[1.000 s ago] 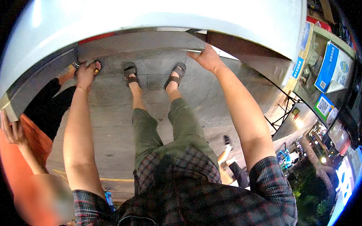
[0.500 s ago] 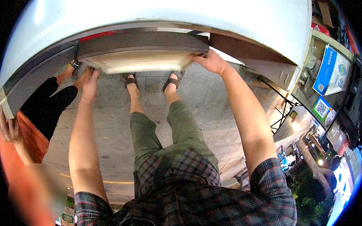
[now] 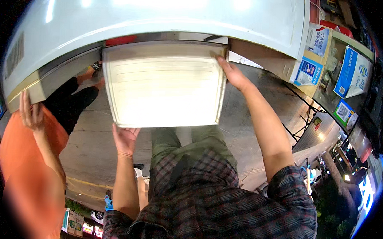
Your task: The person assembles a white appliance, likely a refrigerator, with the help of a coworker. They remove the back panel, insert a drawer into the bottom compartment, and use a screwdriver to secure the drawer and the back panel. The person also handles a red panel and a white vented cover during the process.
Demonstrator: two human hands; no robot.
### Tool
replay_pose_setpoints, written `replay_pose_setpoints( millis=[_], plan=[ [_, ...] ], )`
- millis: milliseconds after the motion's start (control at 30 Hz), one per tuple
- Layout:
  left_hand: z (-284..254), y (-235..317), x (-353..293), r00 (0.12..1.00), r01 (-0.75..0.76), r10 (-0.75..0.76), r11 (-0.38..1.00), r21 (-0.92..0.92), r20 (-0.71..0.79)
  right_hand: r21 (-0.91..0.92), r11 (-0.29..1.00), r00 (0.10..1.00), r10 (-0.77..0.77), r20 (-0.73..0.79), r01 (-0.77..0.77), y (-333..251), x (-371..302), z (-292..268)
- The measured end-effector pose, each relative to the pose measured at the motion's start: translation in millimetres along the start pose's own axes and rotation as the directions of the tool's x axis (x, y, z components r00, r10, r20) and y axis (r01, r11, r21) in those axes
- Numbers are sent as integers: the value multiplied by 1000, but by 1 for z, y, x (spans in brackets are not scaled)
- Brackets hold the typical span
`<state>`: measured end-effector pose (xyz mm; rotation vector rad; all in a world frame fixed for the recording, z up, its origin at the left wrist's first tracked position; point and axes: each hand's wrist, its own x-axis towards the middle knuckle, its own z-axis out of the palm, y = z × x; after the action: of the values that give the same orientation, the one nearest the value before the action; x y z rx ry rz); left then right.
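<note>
A rectangular panel [image 3: 165,87] with a cream ribbed inner face and a raised rim, like a refrigerator door, is tilted up so that face shows. My right hand [image 3: 235,74] grips its right edge near the top, thumb over the face. Under its lower left corner is my left hand [image 3: 125,140], palm up, holding the bottom edge; the fingertips are partly hidden. The panel's far edge meets the front of a large white cabinet [image 3: 161,17].
At left, a person in an orange shirt [image 3: 35,135] rests a hand [image 3: 31,114] by the cabinet's corner. A brown side panel [image 3: 261,56] and a glass-sided case [image 3: 334,65] with blue cards stand right. A thin black metal frame [image 3: 299,117] is below them, over grey paving [image 3: 89,149].
The panel has swung from nearly edge-on to facing me, its lower edge coming toward my body. My left hand has moved from its left end to beneath the lower edge.
</note>
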<state>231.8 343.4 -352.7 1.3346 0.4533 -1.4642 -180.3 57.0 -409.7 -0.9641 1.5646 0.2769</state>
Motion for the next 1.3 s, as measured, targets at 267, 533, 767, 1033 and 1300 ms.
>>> replay_pose_setpoints(
  millis=[267,533,767,1033,1300],
  plan=[
    [77,38,-80,965,-261,259,955,140,34,560,828,998,56,-33,-28,26,-52,-20],
    [118,79,-98,932,-359,360,900,247,42,468,631,754,-310,-579,619,-62,-180,-80],
    [201,134,-102,884,-447,383,859,249,267,504,602,782,-420,-459,619,-140,-228,-80],
    [256,148,-80,823,-517,458,849,110,336,528,638,826,-378,-419,560,-141,-229,-88],
    [223,141,-85,890,-249,288,956,-154,354,556,593,811,-366,-457,582,-119,-206,-94]
  ],
)
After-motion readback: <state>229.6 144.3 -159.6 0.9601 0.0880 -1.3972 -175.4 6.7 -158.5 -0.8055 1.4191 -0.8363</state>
